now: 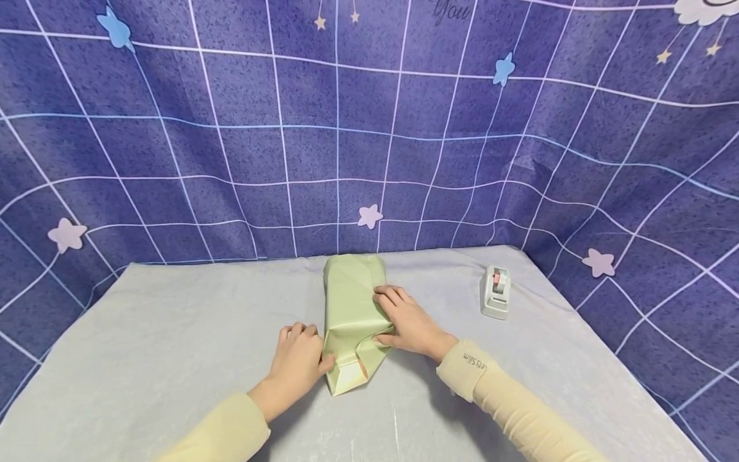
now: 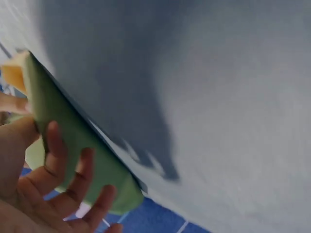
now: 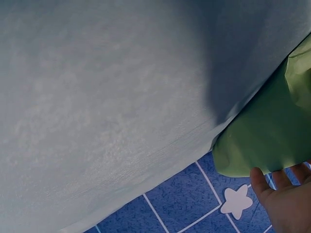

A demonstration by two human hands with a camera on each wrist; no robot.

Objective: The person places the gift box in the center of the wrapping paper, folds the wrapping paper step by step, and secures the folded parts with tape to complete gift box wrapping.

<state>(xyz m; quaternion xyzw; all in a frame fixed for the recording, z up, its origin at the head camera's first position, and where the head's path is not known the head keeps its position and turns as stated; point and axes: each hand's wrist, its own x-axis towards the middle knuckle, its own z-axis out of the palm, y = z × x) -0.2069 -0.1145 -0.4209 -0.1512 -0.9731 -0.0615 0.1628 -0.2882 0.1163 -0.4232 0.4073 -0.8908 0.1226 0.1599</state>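
A box-shaped package wrapped in light green paper (image 1: 353, 292) lies on the cloth-covered table. Its near end has loose folded paper, with a pale flap (image 1: 349, 377) sticking out toward me and a bit of orange showing. My left hand (image 1: 297, 356) is at the package's near left corner, thumb on the paper edge. In the left wrist view, that hand's fingers (image 2: 82, 167) are spread and loosely bent along the green side. From the right, my right hand (image 1: 412, 324) rests its fingers on the package's upper edge, while its thumb touches the fold near the open end.
A white tape dispenser (image 1: 496, 292) with a small red part stands on the right of the table. Pale cloth (image 1: 231, 308) covers the tabletop. Behind it hangs a purple-blue curtain (image 1: 306, 154) with a line grid and stars.
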